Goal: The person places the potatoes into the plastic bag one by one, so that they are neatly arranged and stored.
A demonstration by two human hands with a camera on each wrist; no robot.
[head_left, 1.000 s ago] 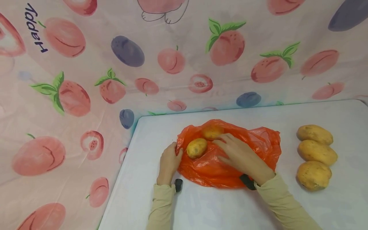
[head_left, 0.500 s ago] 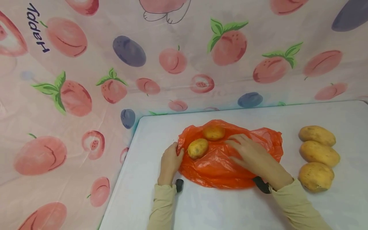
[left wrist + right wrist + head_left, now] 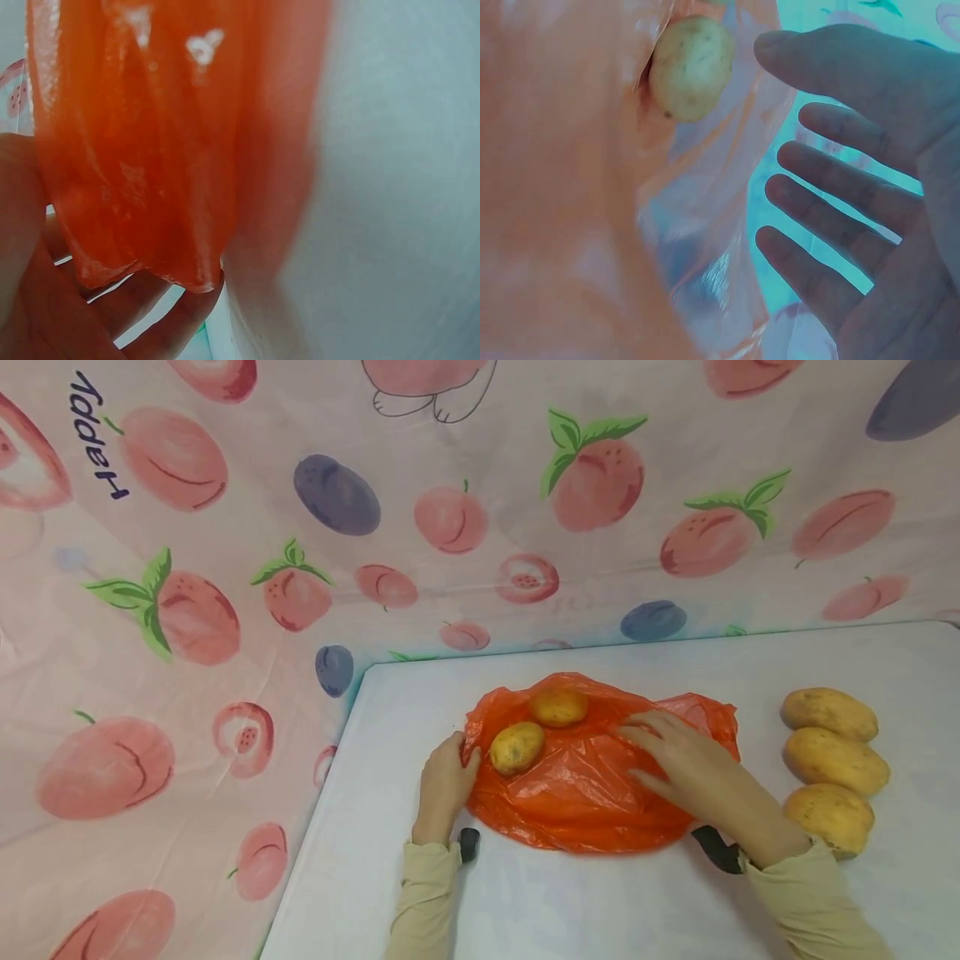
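A crumpled red plastic bag [image 3: 577,785] lies on the table. At its left edge is my left hand [image 3: 444,781]; in the left wrist view the bag's edge [image 3: 150,187] hangs between the thumb and the fingers [image 3: 142,300], which hold it. One potato [image 3: 517,747] sits at the left part of the bag, and a second potato [image 3: 558,706] rests just behind it, towards the back edge. My right hand [image 3: 690,764] is over the bag's right side, fingers spread and holding nothing. The right wrist view shows those loose fingers [image 3: 840,172] apart from a potato [image 3: 691,69].
At the right of the white table [image 3: 570,910], three potatoes lie in a column: a far one [image 3: 828,713], a middle one [image 3: 836,760] and a near one [image 3: 832,814] close by the right forearm. A fruit-patterned cloth [image 3: 495,468] rises behind and along the left.
My right hand has drawn back to the right, away from the farther potato, which it was touching or beside. The left hand stays at the bag's left edge.
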